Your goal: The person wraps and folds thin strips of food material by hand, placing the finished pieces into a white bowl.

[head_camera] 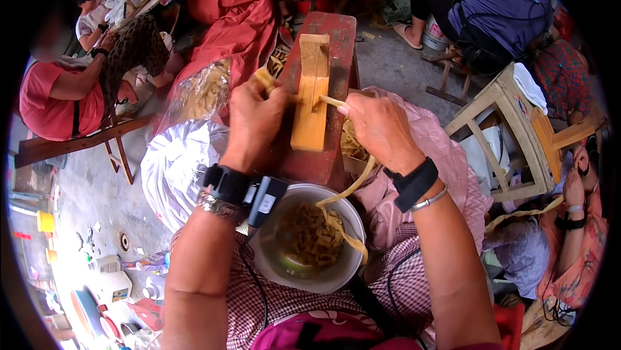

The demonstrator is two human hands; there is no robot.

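Note:
On a worn red wooden bench (338,54) lies a wooden block (310,129) with an upright piece at its far end. My left hand (257,112), at the left of the block, is closed on a small yellowish piece (264,78), its material unclear. My right hand (381,124) pinches a pale yellow strip (332,101), whose inner end reaches the block. The strip's tail runs down from under this hand and over a white bucket (359,204). Inside the bucket are many short yellowish pieces (315,238).
A pink cloth (427,141) lies right of the bench, and a white cloth bundle (182,156) and a plastic bag of strips (201,88) lie left. Seated people (499,5) surround the bench. A wooden stool (509,131) stands at the right. A red cloth (237,15) lies beyond.

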